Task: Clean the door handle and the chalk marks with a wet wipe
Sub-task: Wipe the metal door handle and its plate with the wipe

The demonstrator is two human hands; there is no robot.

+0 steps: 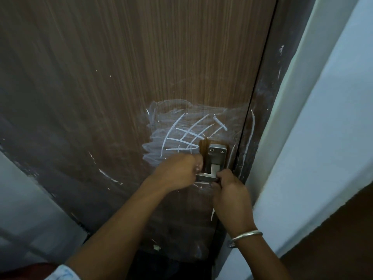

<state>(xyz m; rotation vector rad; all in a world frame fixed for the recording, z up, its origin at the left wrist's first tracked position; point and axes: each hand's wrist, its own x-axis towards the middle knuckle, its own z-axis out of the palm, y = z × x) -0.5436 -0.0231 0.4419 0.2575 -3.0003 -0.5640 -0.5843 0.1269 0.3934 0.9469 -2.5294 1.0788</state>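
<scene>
Door handle [206, 177] gripped by right hand [230, 191], chalk marks [187, 136] above.

Two hands [178, 171] [230, 191], one door handle [214, 158], one bangle [247, 235].

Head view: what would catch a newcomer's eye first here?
White chalk marks, a crosshatch over smeared scribble, stand out on the brown door, up-left of the metal door handle. The right hand grips the handle's lever while the curled left hand sits at its other end.
</scene>
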